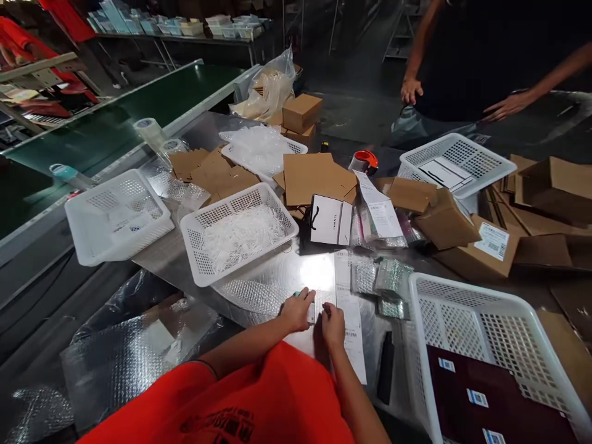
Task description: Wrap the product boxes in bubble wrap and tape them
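My left hand (pixel 296 309) is closed over a small white and green box (pixel 311 313) at the bench's near edge. Just right of it, my right hand (pixel 333 325) has its fingers pinched together; whatever is in them is too small to make out. Bubble wrap (pixel 252 300) lies flat to the left of my hands. Under and beside my right wrist runs a long strip of printed labels (pixel 354 327). Several bubble-wrapped packets (pixel 386 280) are grouped right of the strip. A white paper bag (pixel 330 221) with black handles lies beyond my hands.
A basket of shredded filler (pixel 238 209) stands left, a basket with dark red packages (pixel 499 302) right. Flat cardboard (pixel 319 176), an orange tape dispenser (pixel 365 160) and boxes (pixel 490 246) crowd the far side. Another person (pixel 499 61) stands across the bench; a green conveyor (pixel 152 108) runs left.
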{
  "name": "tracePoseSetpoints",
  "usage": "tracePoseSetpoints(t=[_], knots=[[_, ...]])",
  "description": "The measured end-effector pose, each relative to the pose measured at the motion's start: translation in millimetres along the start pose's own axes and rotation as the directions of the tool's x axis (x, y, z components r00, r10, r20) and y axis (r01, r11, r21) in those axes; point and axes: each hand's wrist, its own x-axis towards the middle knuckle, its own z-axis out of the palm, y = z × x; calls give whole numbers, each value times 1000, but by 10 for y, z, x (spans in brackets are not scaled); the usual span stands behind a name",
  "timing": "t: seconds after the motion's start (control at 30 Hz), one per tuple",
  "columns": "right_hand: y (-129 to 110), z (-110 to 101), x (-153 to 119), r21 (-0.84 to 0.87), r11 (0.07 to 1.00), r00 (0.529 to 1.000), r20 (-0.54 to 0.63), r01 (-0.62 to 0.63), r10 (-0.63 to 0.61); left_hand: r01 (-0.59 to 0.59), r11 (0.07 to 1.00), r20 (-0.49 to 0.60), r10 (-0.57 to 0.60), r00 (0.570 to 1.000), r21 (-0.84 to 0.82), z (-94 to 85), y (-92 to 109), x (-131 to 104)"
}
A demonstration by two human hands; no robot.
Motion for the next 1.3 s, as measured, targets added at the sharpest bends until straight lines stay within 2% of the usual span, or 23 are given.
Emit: tracePoseSetpoints(t=[0.17,0.33,0.47,0.67,0.83,0.93,1.03,1.1,1.17,1.3], knots=[[-81,-53,-58,-208,978,997,58,-35,48,-6,1000,-29,6,1000,12,-42,-110,-80],[-172,-93,-28,-302,952,992,95,-50,82,25,999,-6,-24,1000,45,-96,-311,-142],[-196,-152,-11,-327,943,989,101,-67,105,12,999,4,-12,1000,43,-109,-373,-148],[-272,-157,-12,-344,920,982,-31,-187,188,1,999,-8,0,1000,33,-99,-372,-144],[-240,-230,95,-278,935,973,8,-219,231,-17,1000,-20,18,1000,26,-62,-401,-127],[-206,-386,141,-200,966,983,51,-164,177,-11,1000,-14,12,1000,26,-62,-394,-120],[-304,-447,91,-82,996,993,115,-29,38,10,1000,-4,-10,1000,17,-87,-367,-129],[-457,-349,2,7,997,987,145,72,-72,15,1000,-7,-15,1000,5,-109,-352,-138],[-630,-167,-102,74,988,979,145,135,-145,15,1000,-8,-15,1000,-17,-127,-348,-142],[-821,130,-215,137,982,982,120,132,-149,16,997,-8,-17,1000,-74,-132,-382,-145]])
